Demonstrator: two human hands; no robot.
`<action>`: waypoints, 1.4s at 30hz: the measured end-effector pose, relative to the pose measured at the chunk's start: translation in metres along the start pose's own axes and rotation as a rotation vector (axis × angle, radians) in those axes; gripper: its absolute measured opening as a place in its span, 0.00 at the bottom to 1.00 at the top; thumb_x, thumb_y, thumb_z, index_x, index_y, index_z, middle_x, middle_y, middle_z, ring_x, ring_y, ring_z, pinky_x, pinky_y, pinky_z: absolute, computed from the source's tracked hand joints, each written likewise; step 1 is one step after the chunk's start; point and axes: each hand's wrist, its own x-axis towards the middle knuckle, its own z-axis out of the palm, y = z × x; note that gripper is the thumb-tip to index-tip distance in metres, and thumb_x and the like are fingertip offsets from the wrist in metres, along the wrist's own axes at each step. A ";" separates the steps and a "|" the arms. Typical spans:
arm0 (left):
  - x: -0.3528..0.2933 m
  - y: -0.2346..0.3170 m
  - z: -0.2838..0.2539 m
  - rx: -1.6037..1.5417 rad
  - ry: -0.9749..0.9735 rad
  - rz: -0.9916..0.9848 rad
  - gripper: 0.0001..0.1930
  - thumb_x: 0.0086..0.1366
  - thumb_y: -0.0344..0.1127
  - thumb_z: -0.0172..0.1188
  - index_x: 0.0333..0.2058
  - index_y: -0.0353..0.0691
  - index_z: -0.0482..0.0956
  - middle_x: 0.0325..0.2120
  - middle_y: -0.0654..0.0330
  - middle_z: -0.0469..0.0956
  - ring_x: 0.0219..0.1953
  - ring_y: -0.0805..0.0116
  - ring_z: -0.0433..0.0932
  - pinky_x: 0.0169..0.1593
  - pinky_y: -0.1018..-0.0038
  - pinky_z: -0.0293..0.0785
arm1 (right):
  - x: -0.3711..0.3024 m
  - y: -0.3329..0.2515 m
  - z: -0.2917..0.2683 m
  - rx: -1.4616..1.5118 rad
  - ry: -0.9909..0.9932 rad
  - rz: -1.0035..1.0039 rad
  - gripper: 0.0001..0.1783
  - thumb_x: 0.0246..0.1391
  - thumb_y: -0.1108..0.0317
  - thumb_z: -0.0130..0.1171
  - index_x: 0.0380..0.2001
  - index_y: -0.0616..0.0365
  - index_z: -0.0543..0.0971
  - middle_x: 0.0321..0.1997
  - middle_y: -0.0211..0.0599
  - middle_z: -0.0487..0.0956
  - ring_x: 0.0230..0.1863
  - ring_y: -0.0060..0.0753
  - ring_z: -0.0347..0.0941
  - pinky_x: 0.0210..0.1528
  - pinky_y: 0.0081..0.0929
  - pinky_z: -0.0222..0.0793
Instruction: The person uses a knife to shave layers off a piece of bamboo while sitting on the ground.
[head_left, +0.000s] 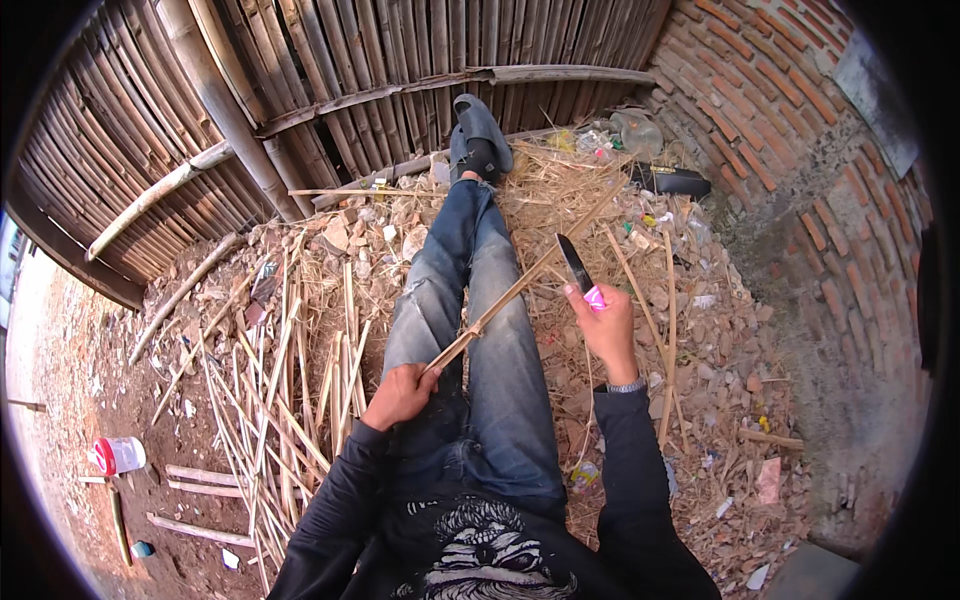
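My left hand (401,396) is closed round the near end of a long bamboo strip (500,303). The strip slants across my jeans, up and to the right, with a knotty joint partway along it. My right hand (607,330) grips a knife (575,262) with a dark blade, and pink shows at its handle. The blade points up and slightly left, just right of the strip; I cannot tell whether they touch. My legs (480,260) are stretched out in front, ankles crossed, in grey shoes (482,125).
A pile of split bamboo strips (290,390) lies to my left. Farther left stands a clear tub with a red lid (120,456). Rubble and shavings cover the ground. A bamboo wall (400,60) rises ahead, a brick wall (810,200) at right. A black object (670,180) lies by the corner.
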 end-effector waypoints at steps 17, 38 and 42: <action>-0.028 0.008 -0.013 0.053 -0.031 -0.053 0.21 0.75 0.47 0.54 0.32 0.35 0.82 0.26 0.41 0.81 0.34 0.36 0.82 0.40 0.49 0.76 | -0.070 -0.018 0.076 -0.514 -0.425 -0.167 0.27 0.67 0.44 0.54 0.31 0.59 0.82 0.22 0.57 0.81 0.26 0.63 0.80 0.29 0.57 0.74; -0.109 -0.014 -0.047 0.408 0.102 0.016 0.18 0.73 0.44 0.57 0.29 0.37 0.78 0.18 0.40 0.76 0.23 0.38 0.79 0.28 0.48 0.73 | 0.027 0.097 0.026 -0.684 -0.091 -0.195 0.29 0.67 0.44 0.54 0.24 0.57 0.85 0.19 0.55 0.80 0.23 0.62 0.80 0.27 0.54 0.75; -0.132 -0.034 -0.057 0.394 0.111 -0.025 0.16 0.73 0.43 0.57 0.29 0.38 0.77 0.17 0.41 0.75 0.23 0.38 0.78 0.28 0.48 0.73 | 0.024 0.080 0.029 -0.641 -0.152 -0.164 0.30 0.68 0.44 0.52 0.26 0.58 0.85 0.20 0.55 0.81 0.24 0.63 0.79 0.27 0.54 0.75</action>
